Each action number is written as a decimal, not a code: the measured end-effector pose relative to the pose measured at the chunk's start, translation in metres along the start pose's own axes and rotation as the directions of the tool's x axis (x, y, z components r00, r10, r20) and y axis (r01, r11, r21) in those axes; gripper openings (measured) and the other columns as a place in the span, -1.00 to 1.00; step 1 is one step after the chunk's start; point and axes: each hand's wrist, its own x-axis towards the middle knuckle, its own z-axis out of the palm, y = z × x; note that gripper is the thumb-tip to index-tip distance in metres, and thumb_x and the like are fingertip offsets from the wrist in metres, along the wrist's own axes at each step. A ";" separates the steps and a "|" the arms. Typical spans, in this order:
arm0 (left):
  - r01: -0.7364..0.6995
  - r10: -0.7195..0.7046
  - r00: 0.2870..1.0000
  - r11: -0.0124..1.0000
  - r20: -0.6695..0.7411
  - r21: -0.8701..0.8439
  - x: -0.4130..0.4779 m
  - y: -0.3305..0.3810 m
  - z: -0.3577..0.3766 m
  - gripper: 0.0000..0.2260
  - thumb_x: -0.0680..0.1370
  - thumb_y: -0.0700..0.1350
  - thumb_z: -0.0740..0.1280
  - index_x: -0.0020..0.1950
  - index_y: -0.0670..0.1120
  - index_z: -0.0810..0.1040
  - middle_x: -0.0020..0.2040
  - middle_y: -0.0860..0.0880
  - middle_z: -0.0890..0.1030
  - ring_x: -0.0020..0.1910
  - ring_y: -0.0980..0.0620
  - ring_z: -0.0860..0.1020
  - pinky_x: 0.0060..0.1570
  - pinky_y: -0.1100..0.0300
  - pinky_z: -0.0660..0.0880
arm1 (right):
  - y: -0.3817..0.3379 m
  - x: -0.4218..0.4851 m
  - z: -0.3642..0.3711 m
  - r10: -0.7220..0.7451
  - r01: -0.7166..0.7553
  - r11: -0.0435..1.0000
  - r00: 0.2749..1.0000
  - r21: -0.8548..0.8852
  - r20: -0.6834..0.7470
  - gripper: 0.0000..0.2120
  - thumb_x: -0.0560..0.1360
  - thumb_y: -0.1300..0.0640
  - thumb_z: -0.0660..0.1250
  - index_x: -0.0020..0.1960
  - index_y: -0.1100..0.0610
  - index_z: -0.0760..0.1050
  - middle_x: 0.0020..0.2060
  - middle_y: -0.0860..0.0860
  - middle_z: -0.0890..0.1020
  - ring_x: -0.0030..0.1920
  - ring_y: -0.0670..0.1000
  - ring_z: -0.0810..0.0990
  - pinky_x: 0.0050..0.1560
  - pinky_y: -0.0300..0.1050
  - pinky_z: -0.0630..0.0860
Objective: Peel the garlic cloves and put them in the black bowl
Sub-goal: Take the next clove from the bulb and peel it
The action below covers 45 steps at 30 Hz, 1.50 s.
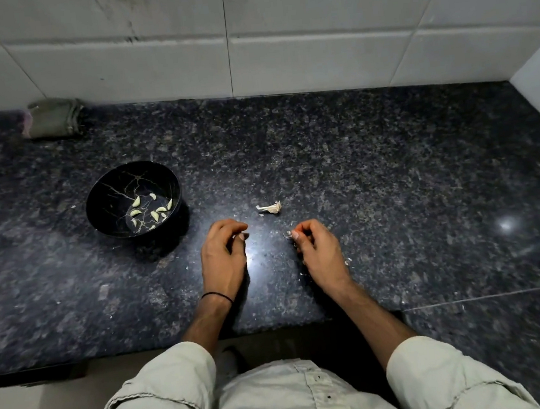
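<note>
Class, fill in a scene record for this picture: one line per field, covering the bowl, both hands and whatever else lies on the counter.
surface: dark speckled counter, tiled wall behind
bowl: black, upright, left of the hands
in bowl: several peeled cloves
left hand: fingers curled; whether it holds anything is unclear
right hand: pinches a skin scrap
beyond the hands: dry stalk lying on the counter
back left: green cloth by the wall
</note>
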 end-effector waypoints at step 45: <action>-0.224 0.151 0.915 0.961 0.374 0.161 -0.037 0.035 0.047 -0.74 0.53 -0.04 0.20 -0.03 -0.09 0.65 0.03 0.04 0.63 0.05 -0.01 0.57 0.14 0.06 0.49 | 0.052 -0.023 -0.084 -0.448 0.466 0.879 0.880 -0.102 0.161 -0.85 0.50 0.33 0.30 0.00 0.22 0.62 -0.03 0.05 0.66 0.02 -0.04 0.58 0.16 -0.30 0.45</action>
